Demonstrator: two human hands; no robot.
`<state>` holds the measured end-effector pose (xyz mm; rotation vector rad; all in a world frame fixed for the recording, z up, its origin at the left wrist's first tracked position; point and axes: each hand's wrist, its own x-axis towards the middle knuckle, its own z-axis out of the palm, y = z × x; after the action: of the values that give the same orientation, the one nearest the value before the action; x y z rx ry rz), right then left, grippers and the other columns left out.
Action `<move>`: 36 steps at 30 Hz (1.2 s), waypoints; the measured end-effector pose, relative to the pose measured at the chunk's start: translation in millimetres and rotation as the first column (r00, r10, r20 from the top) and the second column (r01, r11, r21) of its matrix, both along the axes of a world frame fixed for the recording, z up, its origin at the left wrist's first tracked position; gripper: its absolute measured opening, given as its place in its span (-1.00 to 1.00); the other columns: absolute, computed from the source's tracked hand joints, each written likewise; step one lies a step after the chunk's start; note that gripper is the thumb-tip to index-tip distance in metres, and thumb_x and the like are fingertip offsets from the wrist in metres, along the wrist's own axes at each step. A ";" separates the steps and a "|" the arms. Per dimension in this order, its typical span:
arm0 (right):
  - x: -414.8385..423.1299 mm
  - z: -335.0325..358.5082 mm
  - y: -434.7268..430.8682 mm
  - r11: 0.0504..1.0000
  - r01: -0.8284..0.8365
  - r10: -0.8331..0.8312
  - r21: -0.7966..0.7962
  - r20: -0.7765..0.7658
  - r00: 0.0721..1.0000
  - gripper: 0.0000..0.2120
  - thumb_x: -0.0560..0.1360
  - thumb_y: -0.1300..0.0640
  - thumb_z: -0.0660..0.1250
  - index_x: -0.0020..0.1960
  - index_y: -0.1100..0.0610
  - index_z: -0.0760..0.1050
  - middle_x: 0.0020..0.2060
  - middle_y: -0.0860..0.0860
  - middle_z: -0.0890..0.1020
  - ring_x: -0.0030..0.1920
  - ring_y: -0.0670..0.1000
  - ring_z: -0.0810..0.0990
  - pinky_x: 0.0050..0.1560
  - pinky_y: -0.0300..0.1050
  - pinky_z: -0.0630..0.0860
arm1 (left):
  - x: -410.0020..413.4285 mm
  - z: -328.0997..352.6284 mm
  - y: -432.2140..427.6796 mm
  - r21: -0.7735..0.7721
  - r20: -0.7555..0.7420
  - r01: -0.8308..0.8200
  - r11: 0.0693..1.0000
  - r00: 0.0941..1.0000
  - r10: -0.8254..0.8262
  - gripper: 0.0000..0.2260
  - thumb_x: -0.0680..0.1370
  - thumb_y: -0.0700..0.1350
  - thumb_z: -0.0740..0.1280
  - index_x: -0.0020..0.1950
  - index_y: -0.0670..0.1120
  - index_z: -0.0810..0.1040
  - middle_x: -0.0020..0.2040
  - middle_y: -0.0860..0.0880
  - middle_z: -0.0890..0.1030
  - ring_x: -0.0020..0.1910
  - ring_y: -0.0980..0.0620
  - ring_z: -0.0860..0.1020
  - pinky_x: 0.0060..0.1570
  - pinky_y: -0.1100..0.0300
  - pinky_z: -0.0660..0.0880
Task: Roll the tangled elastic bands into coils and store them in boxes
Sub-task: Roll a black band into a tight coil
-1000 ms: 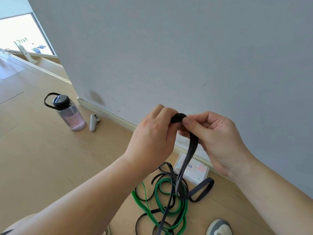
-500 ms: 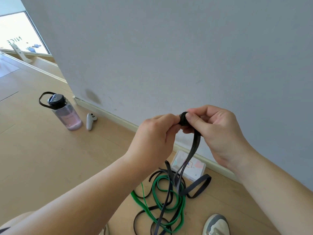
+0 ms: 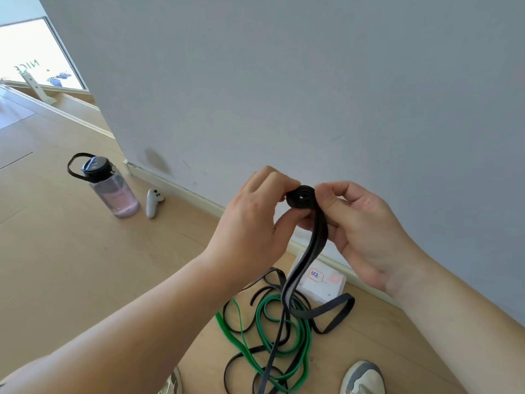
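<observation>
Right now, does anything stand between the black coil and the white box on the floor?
Nothing separate: the black coil, pinched by left hand and right hand, trails its unrolled tail down past the white box.

Black band (image 3: 301, 198): top end wound into a small tight coil, raised off the floor (image 3: 85, 265), flat tail hanging into the tangle (image 3: 284, 317). Tangle: black loops mixed with green bands (image 3: 226, 330). White labelled box (image 3: 331, 284) lies just behind it.

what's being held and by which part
The left hand and right hand pinch the flat black elastic band at its rolled coil; the tail hangs down.
</observation>
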<state>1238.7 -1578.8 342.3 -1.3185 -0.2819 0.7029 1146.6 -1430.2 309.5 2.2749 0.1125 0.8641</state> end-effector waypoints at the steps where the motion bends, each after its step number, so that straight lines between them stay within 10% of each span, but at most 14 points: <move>1: -0.2 -0.5 -0.1 1.000 0.012 -0.012 0.003 0.026 1.000 -0.77 0.46 0.13 0.44 0.05 0.25 0.59 -0.01 0.29 0.73 -0.05 0.22 0.72 0.03 -0.01 0.66 | -0.2 1.9 0.3 0.005 0.012 -0.029 1.000 0.999 0.029 -0.85 0.55 -0.19 0.48 0.05 -0.13 0.55 -0.06 0.03 0.56 -0.08 0.05 0.51 -0.11 0.15 0.51; 7: -2.8 -0.3 0.7 1.000 0.014 -0.010 -0.020 0.192 0.981 -0.79 0.32 0.18 0.54 -0.05 0.15 0.71 -0.04 0.24 0.76 0.01 0.33 0.73 0.13 0.14 0.66 | -3.6 3.6 0.9 0.030 0.041 -0.134 0.990 0.990 0.133 -0.73 0.49 -0.13 0.56 -0.09 -0.15 0.47 -0.20 0.04 0.53 -0.26 0.14 0.37 -0.32 0.23 0.41; 16: 8.3 3.4 -3.9 0.966 0.115 0.015 -0.230 0.497 0.868 -0.76 0.50 0.40 0.46 -0.05 0.07 0.70 -0.16 -0.01 0.78 -0.18 -0.02 0.75 -0.04 -0.17 0.63 | -3.9 7.4 0.7 -0.279 -0.197 0.040 0.960 0.976 -0.098 -0.96 0.57 -0.16 0.48 -0.01 -0.09 0.65 -0.10 0.06 0.69 -0.13 0.15 0.62 -0.16 0.24 0.57; 22: 5.3 5.3 -1.9 0.909 0.065 0.243 -0.413 0.649 0.721 -0.66 0.53 0.37 0.43 -0.04 -0.10 0.69 -0.12 -0.17 0.75 -0.06 -0.15 0.72 0.03 -0.35 0.59 | -3.1 16.4 0.2 -0.521 -0.287 -0.011 0.853 0.944 -0.164 -0.66 0.49 -0.19 0.54 0.18 0.06 0.55 -0.05 0.04 0.71 -0.14 0.06 0.70 -0.07 0.13 0.66; 30: 1.9 4.0 4.8 0.988 0.131 -0.081 -0.082 0.450 0.889 -0.82 0.41 0.33 0.56 -0.07 0.11 0.66 -0.11 0.06 0.78 -0.01 0.08 0.76 0.12 -0.01 0.66 | -4.4 24.7 -5.0 -0.702 -0.144 -0.044 0.710 0.986 -0.081 -0.77 0.53 -0.30 0.48 0.08 0.00 0.61 -0.07 0.05 0.71 -0.14 0.04 0.70 -0.10 0.24 0.60; 36: -8.8 8.9 11.0 0.984 0.173 -0.175 0.044 0.432 0.885 -0.78 0.42 0.32 0.54 -0.07 0.02 0.72 -0.08 0.02 0.79 0.02 0.05 0.76 0.14 -0.06 0.64 | -8.7 32.0 -12.1 -0.915 0.013 0.041 0.401 0.997 -0.072 -0.85 0.56 -0.34 0.45 0.06 -0.15 0.60 -0.07 -0.10 0.76 -0.03 -0.08 0.75 0.21 -0.06 0.62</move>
<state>1229.8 -1567.8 351.2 -1.4692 -0.5168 0.2466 1137.9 -1442.4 341.4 1.1911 0.4181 0.4994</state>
